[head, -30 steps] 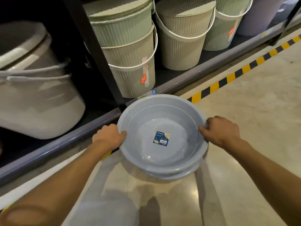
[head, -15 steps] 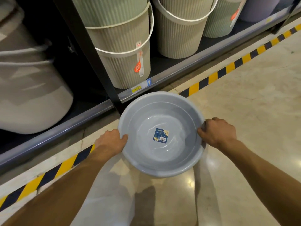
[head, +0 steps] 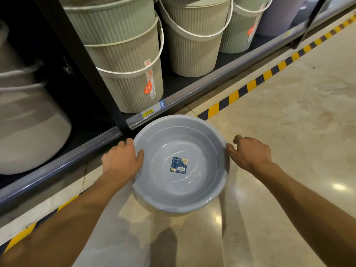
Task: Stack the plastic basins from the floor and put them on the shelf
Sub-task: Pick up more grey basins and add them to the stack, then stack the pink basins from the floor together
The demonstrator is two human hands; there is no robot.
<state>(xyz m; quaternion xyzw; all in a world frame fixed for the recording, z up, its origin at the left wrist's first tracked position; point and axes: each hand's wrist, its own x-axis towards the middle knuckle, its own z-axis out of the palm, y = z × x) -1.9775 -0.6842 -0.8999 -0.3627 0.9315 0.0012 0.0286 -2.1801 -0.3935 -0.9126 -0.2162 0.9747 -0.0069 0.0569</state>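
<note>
1. Head view: one grey-blue basin (head: 179, 197), one label (head: 178, 165) inside, held above the floor (head: 289, 132) before the shelf (head: 192, 89).
2. Left hand (head: 122, 160) and right hand (head: 249, 153) grip opposite rims.
3. Four ribbed buckets (head: 133, 74) clearly visible.

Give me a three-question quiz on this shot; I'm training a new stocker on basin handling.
1. True or false: only the right hand is on the grey basin.
2. What lies at the bottom of the basin: A) a sponge, B) a blue label, C) water?
3. What marking runs along the floor in front of the shelf edge?

Key
1. False: the left hand grips the opposite rim too.
2. B.
3. A yellow and black striped line.
</note>
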